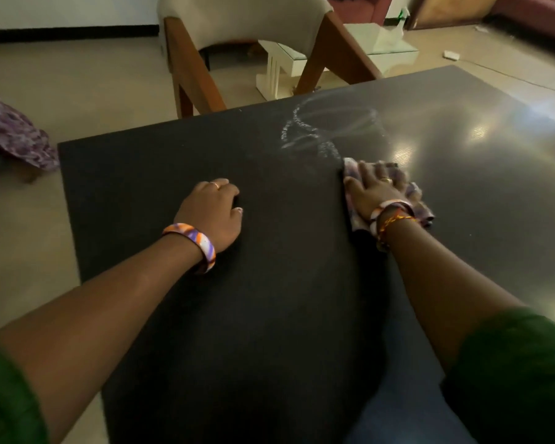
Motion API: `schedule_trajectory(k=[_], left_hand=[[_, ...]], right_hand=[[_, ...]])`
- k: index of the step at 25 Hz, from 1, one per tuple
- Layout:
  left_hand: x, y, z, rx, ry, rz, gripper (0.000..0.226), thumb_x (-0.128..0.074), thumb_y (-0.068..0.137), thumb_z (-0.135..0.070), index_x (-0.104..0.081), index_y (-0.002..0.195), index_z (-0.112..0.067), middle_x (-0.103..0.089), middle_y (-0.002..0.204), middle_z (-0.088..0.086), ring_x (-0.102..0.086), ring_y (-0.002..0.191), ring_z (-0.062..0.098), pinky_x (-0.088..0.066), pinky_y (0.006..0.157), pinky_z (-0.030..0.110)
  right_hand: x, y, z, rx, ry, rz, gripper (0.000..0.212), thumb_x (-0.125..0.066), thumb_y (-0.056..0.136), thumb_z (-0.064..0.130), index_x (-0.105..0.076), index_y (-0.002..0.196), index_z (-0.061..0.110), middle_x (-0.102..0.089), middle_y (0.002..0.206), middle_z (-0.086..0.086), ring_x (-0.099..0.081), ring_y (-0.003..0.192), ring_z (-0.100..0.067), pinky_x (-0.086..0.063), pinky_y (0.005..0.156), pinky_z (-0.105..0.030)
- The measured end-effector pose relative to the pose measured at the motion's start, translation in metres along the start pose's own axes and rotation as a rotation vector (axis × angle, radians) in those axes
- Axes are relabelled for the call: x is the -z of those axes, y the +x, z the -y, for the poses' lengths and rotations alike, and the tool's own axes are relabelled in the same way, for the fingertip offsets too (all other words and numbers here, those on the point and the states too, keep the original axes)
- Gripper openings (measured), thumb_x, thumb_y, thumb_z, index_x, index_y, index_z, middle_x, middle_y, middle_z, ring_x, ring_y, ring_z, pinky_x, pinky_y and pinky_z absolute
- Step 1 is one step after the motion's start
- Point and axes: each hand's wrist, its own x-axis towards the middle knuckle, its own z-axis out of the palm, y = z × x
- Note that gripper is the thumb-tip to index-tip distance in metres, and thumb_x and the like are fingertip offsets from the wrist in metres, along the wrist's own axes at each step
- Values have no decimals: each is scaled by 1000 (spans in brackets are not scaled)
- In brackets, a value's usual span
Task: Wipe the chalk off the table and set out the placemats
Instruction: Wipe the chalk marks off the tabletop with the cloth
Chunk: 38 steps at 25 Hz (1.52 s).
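White chalk scribbles loop across the far middle of the dark table. My right hand lies flat, fingers spread, pressing a purple and white patterned cloth onto the tabletop just below the chalk marks. My left hand rests on the table to the left with its fingers curled under, holding nothing that I can see. No placemats are in view.
A chair with a cream seat and wooden legs stands beyond the table's far edge. A white low glass-topped table sits on the floor behind it. Purple patterned fabric shows at the left edge.
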Motion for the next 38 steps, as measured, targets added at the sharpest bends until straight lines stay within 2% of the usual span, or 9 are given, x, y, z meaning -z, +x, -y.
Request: schedule_trajectory(k=[4, 6, 8, 14, 23, 30, 33, 35, 38], left_hand=[[14, -11, 57, 11, 79, 53, 52, -45, 95, -33, -30, 143, -17, -23, 153, 5, -22, 140, 22, -25, 112, 37], [16, -14, 71, -50, 125, 81, 53, -39, 97, -36, -26, 145, -19, -20, 155, 3, -20, 142, 20, -21, 114, 35], [17, -18, 75, -92, 120, 71, 52, -34, 98, -36, -25, 146, -20, -20, 155, 2, -18, 142, 19, -18, 115, 35], [13, -16, 80, -111, 74, -14, 47, -36, 98, -33, -34, 143, -19, -28, 152, 2, -25, 140, 20, -24, 114, 37], [8, -14, 86, -129, 64, -63, 46, -31, 99, -30, -32, 144, -18, -27, 153, 2, -24, 141, 20, -21, 114, 37], [9, -13, 86, -158, 95, -6, 49, -29, 99, -30, -26, 146, -17, -21, 154, 5, -20, 142, 22, -20, 114, 41], [12, -15, 84, -182, 128, 76, 52, -27, 99, -34, -18, 147, -16, -13, 156, 7, -14, 143, 24, -17, 114, 44], [19, -8, 88, -276, 194, 141, 55, -26, 99, -36, -14, 148, -13, -11, 156, 11, -16, 142, 28, -19, 112, 45], [34, 32, 118, -670, 238, 138, 51, -31, 98, -36, -27, 143, -13, -28, 147, 12, -33, 128, 28, -31, 101, 39]], right_hand=[[-31, -66, 109, 312, -19, 16, 58, -22, 94, 61, -14, 149, 43, -2, 160, 8, 9, 145, -32, 7, 112, -59], [-36, -93, 129, 367, -8, 65, 58, -21, 95, 61, -12, 149, 44, 0, 160, 8, 13, 145, -30, 12, 112, -58], [-35, -106, 121, 300, 10, 73, 58, -20, 94, 62, -9, 148, 45, 2, 160, 8, 15, 145, -29, 13, 112, -57], [-41, -140, 106, 24, 59, 67, 61, -18, 94, 64, -1, 149, 43, 9, 160, 5, 20, 143, -30, 15, 110, -57], [-47, -155, 122, -137, 57, 2, 60, -18, 94, 62, -3, 149, 43, 7, 160, 5, 18, 144, -32, 12, 111, -59], [-50, -133, 160, -322, 48, 1, 61, -17, 95, 61, -2, 150, 41, 8, 160, 4, 17, 143, -36, 11, 109, -63], [-49, -113, 175, -373, 66, -7, 60, -18, 95, 61, -2, 150, 42, 8, 160, 4, 16, 144, -35, 11, 110, -63], [-45, -100, 183, -414, 64, -25, 60, -19, 95, 61, -4, 150, 43, 5, 160, 6, 14, 144, -34, 8, 112, -62], [-40, -87, 188, -508, 62, -41, 59, -22, 95, 60, -7, 149, 43, 2, 160, 7, 11, 145, -32, 5, 113, -59]])
